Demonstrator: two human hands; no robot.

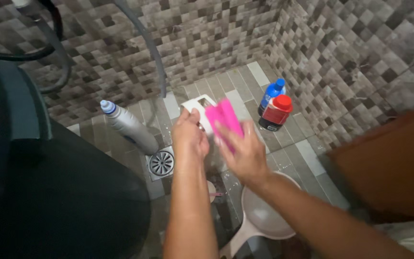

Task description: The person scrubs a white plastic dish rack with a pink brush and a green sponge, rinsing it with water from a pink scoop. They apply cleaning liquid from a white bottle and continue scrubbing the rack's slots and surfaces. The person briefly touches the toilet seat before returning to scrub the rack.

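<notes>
White plastic holder (201, 109) – we judge it light, stiff, slippery when wet. Left hand (188, 136) clamps its lower edge; right hand (245, 153) closes on soft pink sponge (224, 120) – best gripped at rim.

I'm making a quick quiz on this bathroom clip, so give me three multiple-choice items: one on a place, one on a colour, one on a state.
1. Where is the round floor drain?
A. right of the red-capped bottle
B. beside the base of the white spray bottle
C. on the wall

2. What colour is the cloth in the right hand?
A. pink
B. green
C. black

3. How does the left hand stand?
A. flat on the floor
B. empty and open
C. closed on a white object

Answers: 1 B, the drain lies next to that bottle's base. 2 A, the cloth is bright pink. 3 C, its fingers wrap the white object.
</notes>
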